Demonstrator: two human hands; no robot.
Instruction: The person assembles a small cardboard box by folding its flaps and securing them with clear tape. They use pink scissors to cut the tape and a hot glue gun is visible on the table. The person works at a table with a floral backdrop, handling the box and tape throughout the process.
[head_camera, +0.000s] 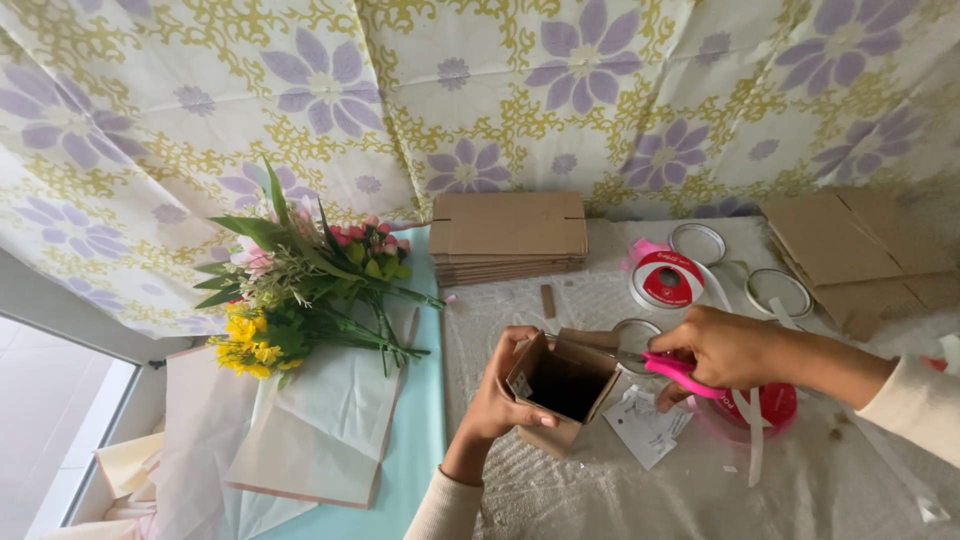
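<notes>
The right hand (728, 347) is closed through the pink handles of a pair of scissors (672, 369), whose thin metal blades point leftward, toward the top flap of a small cardboard box (562, 388). The blade tips sit at the box's upper right rim, so the scissors' long axis runs roughly level across the worktop, from the right hand to the box. The left hand (503, 390) is wrapped around the box's left wall, fingers curled over the open mouth and thumb low on the front, tilting the opening up and toward the viewer. The box lies just left of the right hand and is held directly by the left, so the left hand is the nearer of the two.

The box is plain brown card, matte, with a dark hollow inside and a small printed label on one flap. Under it, the worktop (820, 490) wears a wrinkled, pale translucent sheet. Just beside the box lie folded white paper slips (645, 430). Toward the back edge stand a stack of flat cardboard blanks (508, 237) and a red ribbon spool (668, 280). At the left edge, a bouquet (300, 295) with green stems, pink and yellow blooms, rests on pale wrapping paper (320, 420).
</notes>
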